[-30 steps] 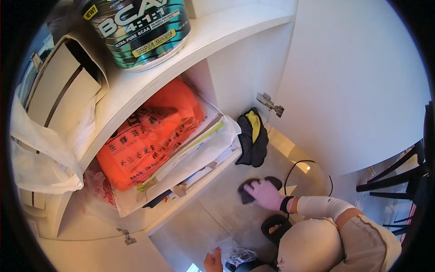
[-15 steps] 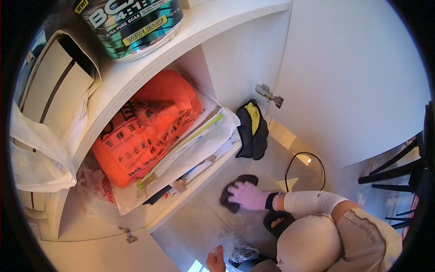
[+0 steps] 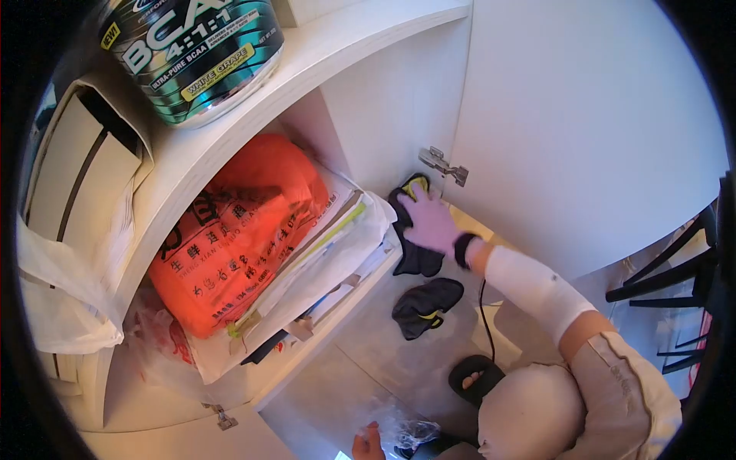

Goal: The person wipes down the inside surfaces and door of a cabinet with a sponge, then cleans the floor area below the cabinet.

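My right hand, in a pale pink-lilac glove, reaches over a soft black item with a yellow lining that lies against the cupboard's end. Its fingers are spread over the upper part, by the yellow; I cannot tell how firmly they touch. A similar black item, with a yellow edge showing, rests on the floor just below. At the bottom edge, my bare left hand is partly cut off, its fingers closed at a crumpled clear plastic bag. What the bag contains is not visible.
The open cupboard holds a red-orange plastic bag on stacked papers. A BCAA tub stands on the shelf above. The white door with its hinge, a black cable and a dark chair are at the right.
My right hand has left the black item on the floor and moved up to the one beside the cupboard. The floor item lies turned, its yellow edge showing. My left hand stays by the plastic bag.
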The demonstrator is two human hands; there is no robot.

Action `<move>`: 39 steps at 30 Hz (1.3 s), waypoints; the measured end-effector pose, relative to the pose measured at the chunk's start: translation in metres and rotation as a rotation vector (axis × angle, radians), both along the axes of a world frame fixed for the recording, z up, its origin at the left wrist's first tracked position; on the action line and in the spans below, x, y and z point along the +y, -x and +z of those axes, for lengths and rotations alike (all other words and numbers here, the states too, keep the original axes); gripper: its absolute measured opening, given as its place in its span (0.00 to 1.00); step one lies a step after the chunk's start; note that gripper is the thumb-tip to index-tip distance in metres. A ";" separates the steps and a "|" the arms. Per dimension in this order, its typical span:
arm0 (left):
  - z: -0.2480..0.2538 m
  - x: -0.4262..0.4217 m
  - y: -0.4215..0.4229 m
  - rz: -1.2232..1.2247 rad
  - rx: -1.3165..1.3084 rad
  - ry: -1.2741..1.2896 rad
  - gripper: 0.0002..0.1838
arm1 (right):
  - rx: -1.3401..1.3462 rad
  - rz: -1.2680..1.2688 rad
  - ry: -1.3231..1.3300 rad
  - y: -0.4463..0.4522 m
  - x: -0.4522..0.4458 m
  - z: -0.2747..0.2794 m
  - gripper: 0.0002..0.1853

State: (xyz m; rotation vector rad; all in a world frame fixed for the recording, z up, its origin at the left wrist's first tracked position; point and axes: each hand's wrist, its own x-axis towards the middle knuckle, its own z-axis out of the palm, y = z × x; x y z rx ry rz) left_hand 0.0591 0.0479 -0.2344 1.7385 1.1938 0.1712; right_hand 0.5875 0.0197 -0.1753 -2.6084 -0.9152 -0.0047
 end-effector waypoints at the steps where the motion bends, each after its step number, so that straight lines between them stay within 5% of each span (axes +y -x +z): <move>1: 0.006 0.001 -0.005 -0.015 0.036 -0.021 0.16 | 0.044 -0.013 -0.013 -0.019 0.006 0.000 0.36; 6: -0.005 -0.002 0.002 0.044 -0.054 0.000 0.16 | 0.020 -0.136 0.001 -0.014 0.026 0.007 0.28; 12: 0.004 -0.003 -0.007 -0.052 0.093 -0.014 0.16 | -0.182 0.116 0.154 0.055 0.014 -0.002 0.21; 18: -0.014 0.005 -0.010 -0.039 0.015 0.016 0.16 | 0.281 0.215 -0.139 0.041 -0.024 0.031 0.30; 20: -0.009 0.010 -0.010 -0.097 0.079 -0.027 0.16 | 0.189 0.200 -0.242 0.044 -0.030 0.059 0.29; 22: -0.007 0.011 0.000 -0.002 0.070 0.075 0.15 | -0.295 0.059 -0.289 0.026 -0.028 0.080 0.28; 28: -0.005 0.002 -0.007 0.107 0.015 0.107 0.15 | -0.276 -0.174 0.139 -0.013 0.000 0.061 0.29; 33: -0.007 -0.007 0.006 0.055 0.027 0.110 0.15 | -0.082 -0.091 0.024 0.018 -0.033 0.070 0.30; 35: -0.001 -0.009 0.010 0.131 -0.048 0.160 0.16 | 0.362 0.157 0.004 0.020 -0.054 0.060 0.28; 38: -0.012 -0.010 0.023 0.206 -0.133 0.247 0.17 | 0.335 0.199 -0.174 0.026 -0.061 0.055 0.26; 39: -0.016 -0.009 0.027 0.158 -0.096 0.148 0.16 | 0.140 0.260 -0.264 0.019 -0.059 0.048 0.27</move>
